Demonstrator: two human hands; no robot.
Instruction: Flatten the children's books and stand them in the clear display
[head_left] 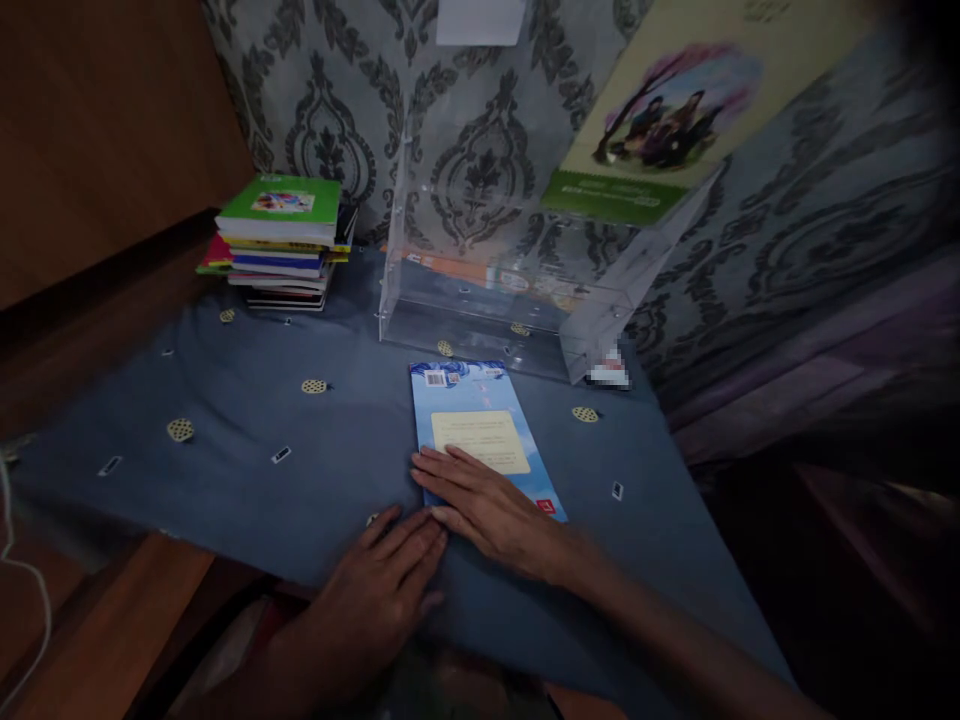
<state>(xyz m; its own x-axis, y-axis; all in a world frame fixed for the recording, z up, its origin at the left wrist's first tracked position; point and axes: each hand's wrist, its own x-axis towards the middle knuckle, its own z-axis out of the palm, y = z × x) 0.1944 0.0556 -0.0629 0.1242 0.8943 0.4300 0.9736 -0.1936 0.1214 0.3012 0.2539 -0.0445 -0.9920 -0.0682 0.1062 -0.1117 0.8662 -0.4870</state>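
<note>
Cloth-covered counter [240, 520], pineapple print; damask-patterned wall [330, 140] behind. Right hand [491, 510] lies flat on blue book [461, 395], left hand [386, 575] at its near corner; fingers extended, slightly spread

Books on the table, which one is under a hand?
The blue book, lying in front of the clear stand: the right hand rests on it. No hand touches the stacked books.

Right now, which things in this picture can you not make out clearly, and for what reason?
All in the head view:
Blue book: part of its cover is hidden under the right hand; its small text is unreadable.
Book stack: the lower covers are hidden by the books above.
White sheet: cut off by the top edge.
Small item beside the clear stand: blurred into pixel blocks.
</note>
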